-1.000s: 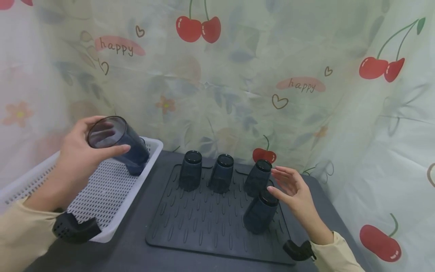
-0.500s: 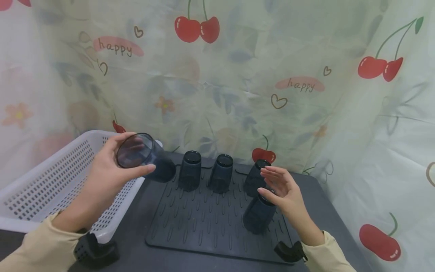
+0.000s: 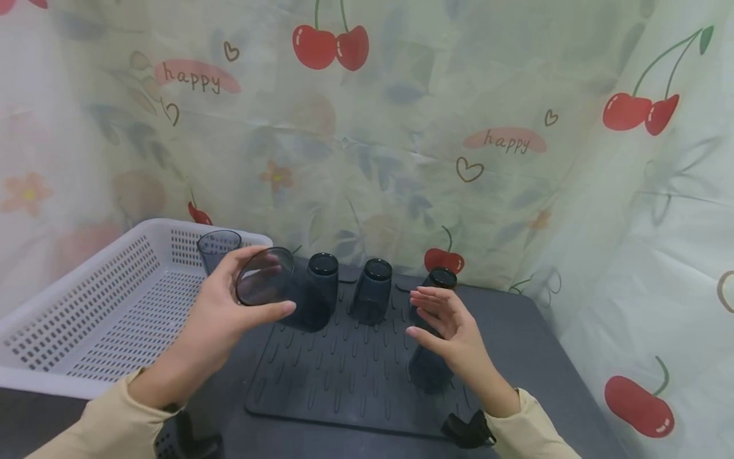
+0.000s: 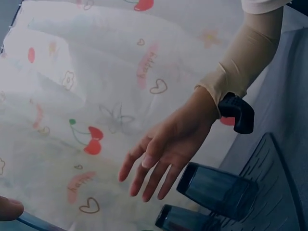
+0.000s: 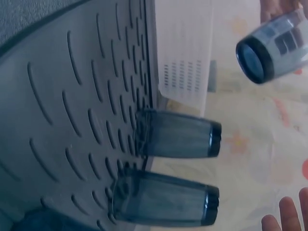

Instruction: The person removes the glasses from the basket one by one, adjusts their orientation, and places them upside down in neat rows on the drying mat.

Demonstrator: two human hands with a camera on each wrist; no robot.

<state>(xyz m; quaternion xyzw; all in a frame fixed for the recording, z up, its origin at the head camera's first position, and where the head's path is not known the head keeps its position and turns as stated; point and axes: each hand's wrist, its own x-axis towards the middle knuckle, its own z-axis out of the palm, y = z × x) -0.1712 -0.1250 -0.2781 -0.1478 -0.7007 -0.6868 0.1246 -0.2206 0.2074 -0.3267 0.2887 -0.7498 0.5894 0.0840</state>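
My left hand (image 3: 206, 319) grips a dark blue drinking glass (image 3: 306, 312) by its sides. The glass tilts, mouth toward the head camera, above the left edge of a dark ridged drying mat (image 3: 321, 382). In the right wrist view that glass (image 5: 284, 45) hangs clear of the mat, base downward. Two glasses (image 3: 371, 293) (image 3: 325, 271) stand upside down at the mat's back; the held one partly covers the left one. My right hand (image 3: 455, 335), fingers extended and holding nothing, hovers before two more inverted glasses (image 3: 427, 370) (image 3: 443, 278) on the right, partly hiding both.
A white perforated plastic basket (image 3: 51, 386) sits on the left, with another blue glass (image 3: 218, 242) inside at its far right corner. A grey table (image 3: 516, 319) carries mat and basket. Behind hangs a cherry-printed curtain (image 3: 390, 127).
From over the basket, my left hand has carried the glass right and down to the mat's left edge. My right hand has drifted left, across the right-hand glasses.
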